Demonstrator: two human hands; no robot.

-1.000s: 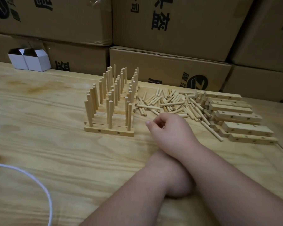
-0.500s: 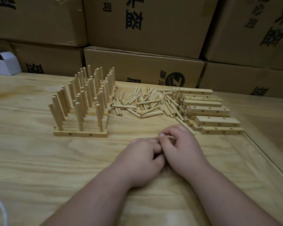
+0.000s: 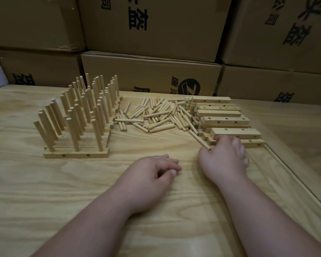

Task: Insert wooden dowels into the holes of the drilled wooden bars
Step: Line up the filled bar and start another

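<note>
Dowels (image 3: 152, 115) look light, stiff and prone to roll; our right hand (image 3: 225, 160) reaches the nearest drilled bar (image 3: 236, 133), grip unclear; left hand (image 3: 152, 169) rests loosely curled, empty.

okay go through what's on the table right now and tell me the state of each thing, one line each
finished bars: lying flat in rows, dowels standing in their holes.
loose dowels: lying scattered in a pile.
empty bars: stacked, holes unfilled.
right hand: fingers on the near end of the front empty bar; whether it grips it, unclear.
left hand: resting on the table, fingers loosely curled, holding nothing visible.
</note>
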